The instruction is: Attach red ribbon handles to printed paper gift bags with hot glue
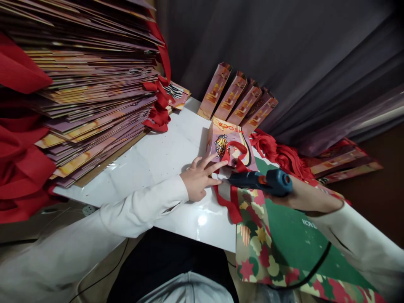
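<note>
Near the middle of the frame, a printed butterfly bag [229, 134] lies on the white table [135, 181], with a loose red ribbon [232, 211] over its lower part. The left hand [198, 179] has its fingers spread wide beside the bag's lower edge and seems to grip nothing; whether it presses the ribbon, I cannot tell. The right hand [295, 194], right of centre, is wrapped around a blue glue gun [249, 180], whose front end points toward the left fingertips. If the gun slips, it could burn them; the loose ribbon might also catch on it.
</note>
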The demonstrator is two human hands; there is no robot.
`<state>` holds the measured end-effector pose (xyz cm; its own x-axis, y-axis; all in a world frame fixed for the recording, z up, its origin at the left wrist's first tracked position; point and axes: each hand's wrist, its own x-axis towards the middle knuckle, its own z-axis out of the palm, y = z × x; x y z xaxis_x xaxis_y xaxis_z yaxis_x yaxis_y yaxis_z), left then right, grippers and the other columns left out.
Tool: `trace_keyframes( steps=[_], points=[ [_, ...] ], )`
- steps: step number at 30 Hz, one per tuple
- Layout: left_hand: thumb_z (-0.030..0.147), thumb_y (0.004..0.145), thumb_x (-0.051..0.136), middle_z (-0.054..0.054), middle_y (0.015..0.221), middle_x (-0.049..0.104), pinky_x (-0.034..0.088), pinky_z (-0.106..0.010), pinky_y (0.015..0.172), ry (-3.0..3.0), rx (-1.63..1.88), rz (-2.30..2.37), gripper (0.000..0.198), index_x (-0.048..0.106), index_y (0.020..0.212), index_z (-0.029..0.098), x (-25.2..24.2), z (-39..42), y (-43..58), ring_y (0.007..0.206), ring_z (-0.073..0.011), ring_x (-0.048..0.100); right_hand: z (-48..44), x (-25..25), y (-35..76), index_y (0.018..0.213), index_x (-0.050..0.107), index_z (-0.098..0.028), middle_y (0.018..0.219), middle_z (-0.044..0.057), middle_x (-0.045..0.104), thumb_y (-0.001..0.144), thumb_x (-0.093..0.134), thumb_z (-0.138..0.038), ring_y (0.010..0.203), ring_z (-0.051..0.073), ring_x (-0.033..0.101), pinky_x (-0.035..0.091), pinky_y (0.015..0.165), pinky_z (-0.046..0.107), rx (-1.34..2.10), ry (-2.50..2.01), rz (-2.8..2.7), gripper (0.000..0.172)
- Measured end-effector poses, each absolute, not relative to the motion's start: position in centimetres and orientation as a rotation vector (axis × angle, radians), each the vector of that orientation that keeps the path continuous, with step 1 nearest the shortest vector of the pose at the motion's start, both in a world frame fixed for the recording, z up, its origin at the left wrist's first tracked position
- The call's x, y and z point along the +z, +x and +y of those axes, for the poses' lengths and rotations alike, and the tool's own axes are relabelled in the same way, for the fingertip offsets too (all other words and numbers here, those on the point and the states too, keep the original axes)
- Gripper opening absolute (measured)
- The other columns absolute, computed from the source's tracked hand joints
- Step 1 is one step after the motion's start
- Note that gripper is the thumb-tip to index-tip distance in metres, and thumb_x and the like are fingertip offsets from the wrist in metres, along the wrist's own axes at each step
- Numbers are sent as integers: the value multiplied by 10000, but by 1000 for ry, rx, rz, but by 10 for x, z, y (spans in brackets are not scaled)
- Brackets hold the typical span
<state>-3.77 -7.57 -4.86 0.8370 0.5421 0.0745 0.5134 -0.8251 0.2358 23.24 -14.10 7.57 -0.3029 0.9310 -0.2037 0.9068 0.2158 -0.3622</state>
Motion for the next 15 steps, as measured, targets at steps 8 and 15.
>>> trace_keyframes(
  steps=[8, 15],
  points=[
    [117, 648, 593, 20, 1630, 27, 118, -659, 1103, 2803, 183, 804, 762, 506, 1354, 391, -48, -75, -38, 1469, -370, -25, -178, 46, 272, 966, 666, -179, 920, 88, 742, 745, 651, -361, 821, 276, 687, 566, 752, 337, 716, -1995, -2029, 287],
    [79, 615, 568, 36, 1630, 0, 118, -668, 1097, 2790, 191, 803, 810, 499, 1354, 405, -49, -74, -37, 1465, -393, -17, -188, 32, 272, 915, 662, -185, 834, 64, 727, 720, 651, -371, 751, 254, 666, 560, 689, 331, 728, -1957, -1981, 270]
  ],
)
